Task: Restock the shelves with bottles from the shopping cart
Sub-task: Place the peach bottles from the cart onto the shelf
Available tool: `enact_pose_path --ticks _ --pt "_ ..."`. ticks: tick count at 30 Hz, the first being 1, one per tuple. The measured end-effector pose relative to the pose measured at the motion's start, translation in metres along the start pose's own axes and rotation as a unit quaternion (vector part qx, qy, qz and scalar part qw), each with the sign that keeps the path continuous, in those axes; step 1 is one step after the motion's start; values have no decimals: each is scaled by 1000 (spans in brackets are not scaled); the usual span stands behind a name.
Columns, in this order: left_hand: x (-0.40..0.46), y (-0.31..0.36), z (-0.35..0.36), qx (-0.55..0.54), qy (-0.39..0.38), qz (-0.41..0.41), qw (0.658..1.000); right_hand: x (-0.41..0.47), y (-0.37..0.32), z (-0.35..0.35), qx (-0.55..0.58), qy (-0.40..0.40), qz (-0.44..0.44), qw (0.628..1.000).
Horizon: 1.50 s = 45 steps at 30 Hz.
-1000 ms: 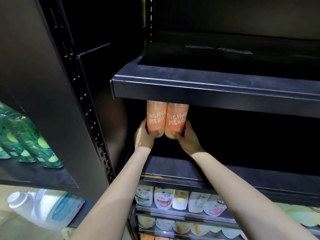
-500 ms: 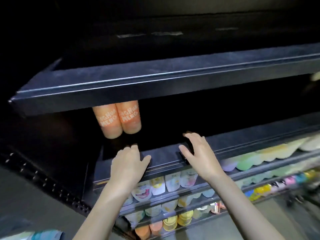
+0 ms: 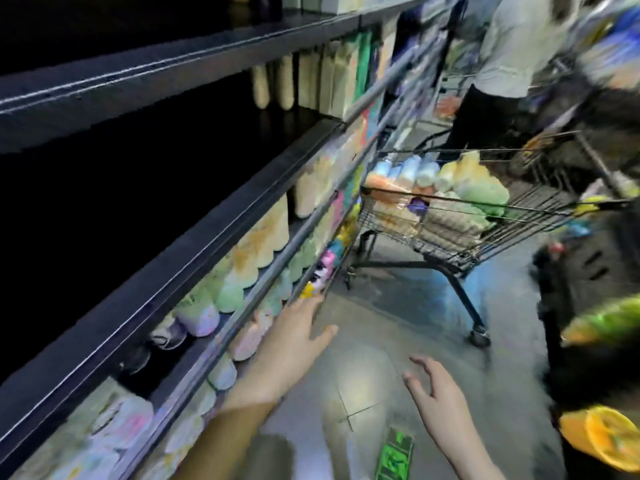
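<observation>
Reaching forward, two empty hands, left (image 3: 291, 344) and right (image 3: 438, 393), spread their fingers short of one bottle-filled shopping cart (image 3: 460, 237).

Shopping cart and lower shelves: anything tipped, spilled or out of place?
Nothing stands out. The frame is motion-blurred, but the shopping cart stands upright with bottles piled inside, the shelf rows look orderly, and no spill shows on the floor.

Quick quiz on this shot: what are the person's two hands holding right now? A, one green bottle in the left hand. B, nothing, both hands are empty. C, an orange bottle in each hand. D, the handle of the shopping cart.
B: the left hand and right hand hang with spread fingers over the floor, holding nothing, apart from the shopping cart ahead.
</observation>
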<state>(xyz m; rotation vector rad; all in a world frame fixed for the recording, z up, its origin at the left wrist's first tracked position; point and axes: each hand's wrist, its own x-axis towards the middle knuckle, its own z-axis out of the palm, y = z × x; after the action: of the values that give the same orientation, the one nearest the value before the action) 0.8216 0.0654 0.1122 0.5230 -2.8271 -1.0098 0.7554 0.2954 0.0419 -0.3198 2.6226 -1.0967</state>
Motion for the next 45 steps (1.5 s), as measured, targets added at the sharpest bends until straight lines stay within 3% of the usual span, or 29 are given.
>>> enact_pose_path --ticks 5,9,14,18,24,35,45 --pt "66 37 61 -24 -69 0 997 53 59 -70 -15 44 62 997" --pt "106 41 97 -50 -107 -61 991 104 85 -100 -23 57 62 996" --pt "158 24 113 -107 -116 -152 976 180 83 -109 -17 37 53 998" --pt "238 5 117 -104 -110 -178 972 259 68 -112 -19 35 28 999" --pt "391 5 127 -108 -148 -147 972 361 57 -121 -13 50 60 997" --pt "613 72 153 -67 -180 -44 980 511 62 -138 -10 49 123 991" --pt "743 36 154 13 -183 -90 979 713 21 -131 -11 -7 38 999"
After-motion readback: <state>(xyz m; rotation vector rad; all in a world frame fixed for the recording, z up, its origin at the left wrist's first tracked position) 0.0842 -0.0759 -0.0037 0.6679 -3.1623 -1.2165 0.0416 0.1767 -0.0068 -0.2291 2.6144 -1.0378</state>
